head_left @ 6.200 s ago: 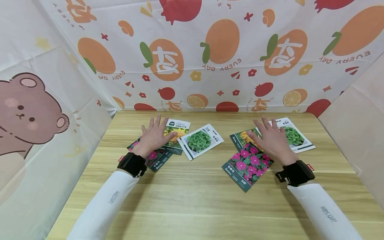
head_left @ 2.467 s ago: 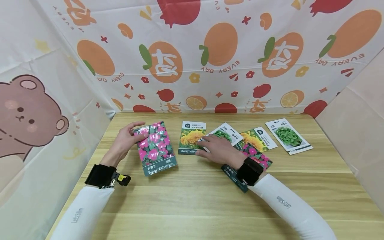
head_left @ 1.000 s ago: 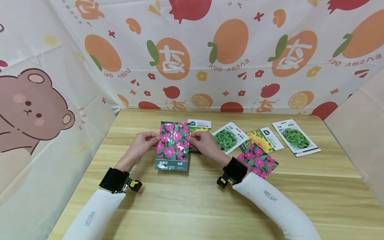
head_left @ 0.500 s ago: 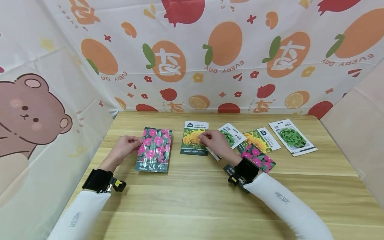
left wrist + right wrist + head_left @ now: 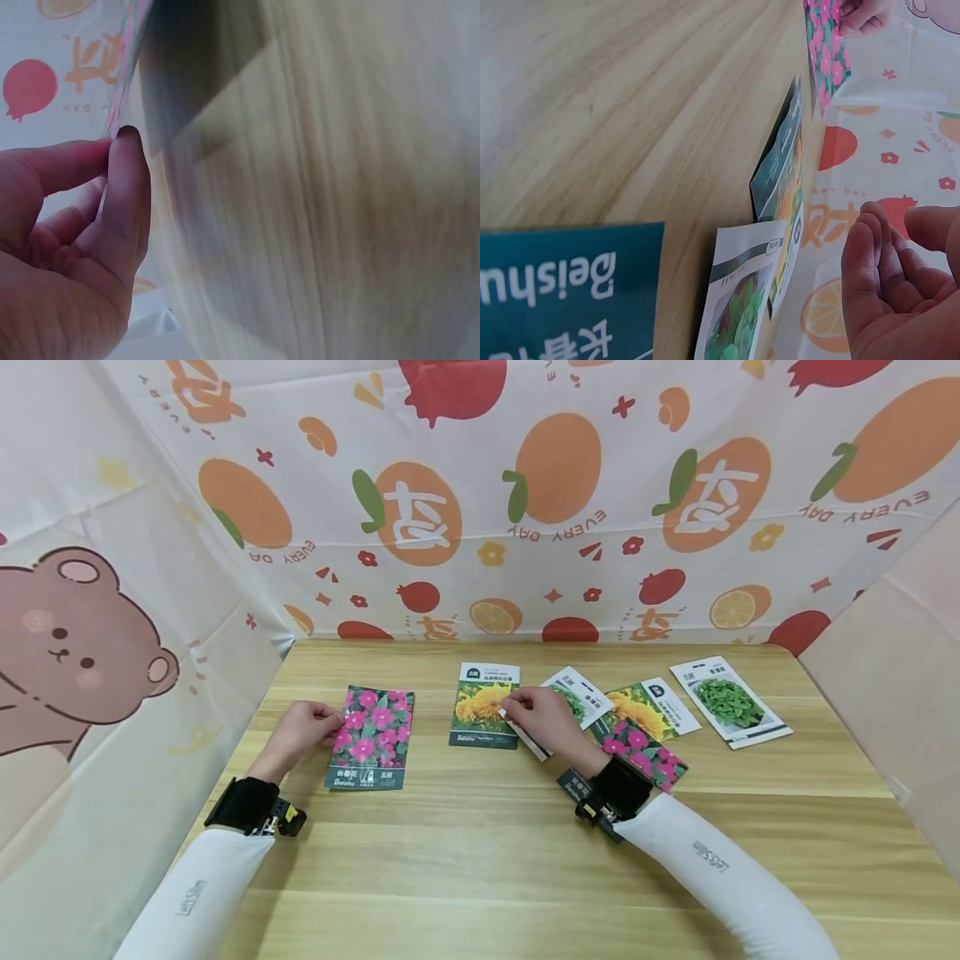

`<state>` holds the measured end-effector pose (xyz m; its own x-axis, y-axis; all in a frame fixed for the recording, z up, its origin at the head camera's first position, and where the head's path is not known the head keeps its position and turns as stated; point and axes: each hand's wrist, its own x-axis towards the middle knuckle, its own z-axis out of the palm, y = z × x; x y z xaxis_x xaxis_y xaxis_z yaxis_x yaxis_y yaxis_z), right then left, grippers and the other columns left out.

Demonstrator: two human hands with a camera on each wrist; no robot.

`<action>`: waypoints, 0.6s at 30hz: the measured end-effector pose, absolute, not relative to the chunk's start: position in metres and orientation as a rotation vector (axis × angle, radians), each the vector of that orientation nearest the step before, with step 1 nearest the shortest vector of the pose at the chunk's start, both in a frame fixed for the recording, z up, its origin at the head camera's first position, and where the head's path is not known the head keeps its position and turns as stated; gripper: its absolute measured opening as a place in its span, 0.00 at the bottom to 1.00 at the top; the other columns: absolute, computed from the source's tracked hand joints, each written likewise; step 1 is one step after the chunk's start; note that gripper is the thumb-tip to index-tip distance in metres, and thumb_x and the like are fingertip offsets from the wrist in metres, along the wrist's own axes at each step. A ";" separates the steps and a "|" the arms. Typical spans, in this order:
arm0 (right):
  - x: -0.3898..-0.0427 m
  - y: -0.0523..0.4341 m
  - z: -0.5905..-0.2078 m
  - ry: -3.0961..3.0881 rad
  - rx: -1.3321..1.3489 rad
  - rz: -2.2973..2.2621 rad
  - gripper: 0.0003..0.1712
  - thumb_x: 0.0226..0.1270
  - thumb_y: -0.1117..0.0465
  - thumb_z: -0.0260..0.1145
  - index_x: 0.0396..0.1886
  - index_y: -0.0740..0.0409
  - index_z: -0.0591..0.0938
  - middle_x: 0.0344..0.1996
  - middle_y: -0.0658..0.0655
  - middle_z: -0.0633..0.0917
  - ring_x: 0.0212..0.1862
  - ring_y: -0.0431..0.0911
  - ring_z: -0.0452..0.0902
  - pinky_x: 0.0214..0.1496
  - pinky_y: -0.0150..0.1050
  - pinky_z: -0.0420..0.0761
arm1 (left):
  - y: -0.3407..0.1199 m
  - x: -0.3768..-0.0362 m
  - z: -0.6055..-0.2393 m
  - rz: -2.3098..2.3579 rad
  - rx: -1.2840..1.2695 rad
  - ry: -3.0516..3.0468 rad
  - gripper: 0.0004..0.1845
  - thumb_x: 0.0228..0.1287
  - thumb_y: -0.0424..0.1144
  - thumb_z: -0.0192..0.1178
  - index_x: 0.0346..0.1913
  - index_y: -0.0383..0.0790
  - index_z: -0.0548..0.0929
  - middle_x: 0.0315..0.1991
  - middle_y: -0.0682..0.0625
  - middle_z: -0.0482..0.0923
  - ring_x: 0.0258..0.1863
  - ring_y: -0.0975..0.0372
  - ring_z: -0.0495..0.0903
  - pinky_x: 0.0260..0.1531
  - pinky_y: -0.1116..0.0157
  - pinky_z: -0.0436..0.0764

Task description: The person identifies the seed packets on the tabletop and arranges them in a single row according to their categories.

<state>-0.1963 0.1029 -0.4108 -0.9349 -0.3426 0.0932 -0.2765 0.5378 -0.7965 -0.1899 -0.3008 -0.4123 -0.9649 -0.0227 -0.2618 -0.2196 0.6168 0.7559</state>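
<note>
At the left, my left hand (image 5: 302,737) pinches the left edge of a seed packet with pink flowers (image 5: 375,735). Thumb and fingers meet on that packet's edge in the left wrist view (image 5: 124,67), and the packet stands raised off the wood there. My right hand (image 5: 547,720) hovers over the middle packets, its fingers loosely bent and holding nothing. Thumb and forefinger are apart in the right wrist view. Just left of it lies a yellow-flower seed packet (image 5: 480,706). Partly beneath it in the head view is a white packet with green leaves (image 5: 577,697).
Further right on the wooden table (image 5: 450,877), a second yellow-flower packet (image 5: 647,708) is overlapped by another pink-flower packet (image 5: 648,752), partly hidden by the right wrist. A second green-leaf packet (image 5: 729,702) lies at the far right. A fruit-patterned cloth (image 5: 480,577) hangs behind.
The pink-flower packet, earlier held between both hands, has been let go by the right hand and carried left by the left hand. The right hand has moved back right over the middle packets.
</note>
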 end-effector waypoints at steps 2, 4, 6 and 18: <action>-0.197 0.104 -0.411 2.695 -0.538 -1.361 0.17 0.82 0.54 0.60 0.47 0.61 0.89 0.33 0.59 0.87 0.30 0.45 0.76 0.36 0.40 0.70 | -0.302 -0.190 -0.413 1.178 -0.191 2.681 0.14 0.76 0.32 0.58 0.50 0.20 0.84 0.40 0.37 0.86 0.29 0.66 0.84 0.32 0.68 0.88; -0.197 0.105 -0.411 2.696 -0.531 -1.356 0.16 0.82 0.54 0.60 0.46 0.60 0.89 0.32 0.58 0.87 0.30 0.45 0.76 0.36 0.40 0.71 | -0.303 -0.190 -0.415 1.072 -0.163 2.757 0.13 0.74 0.33 0.59 0.47 0.23 0.86 0.36 0.40 0.87 0.27 0.64 0.84 0.29 0.68 0.86; -0.197 0.106 -0.411 2.693 -0.526 -1.358 0.16 0.82 0.54 0.60 0.47 0.60 0.89 0.32 0.58 0.87 0.32 0.45 0.78 0.38 0.40 0.73 | -0.304 -0.191 -0.416 0.969 -0.136 2.830 0.12 0.73 0.34 0.61 0.44 0.25 0.88 0.32 0.43 0.87 0.26 0.63 0.83 0.29 0.67 0.83; -0.196 0.109 -0.413 2.675 -0.495 -1.367 0.17 0.83 0.54 0.59 0.49 0.61 0.88 0.35 0.59 0.88 0.34 0.46 0.79 0.39 0.42 0.75 | -0.304 -0.192 -0.419 0.737 -0.093 2.993 0.11 0.69 0.34 0.64 0.37 0.28 0.90 0.27 0.45 0.86 0.28 0.55 0.80 0.31 0.60 0.74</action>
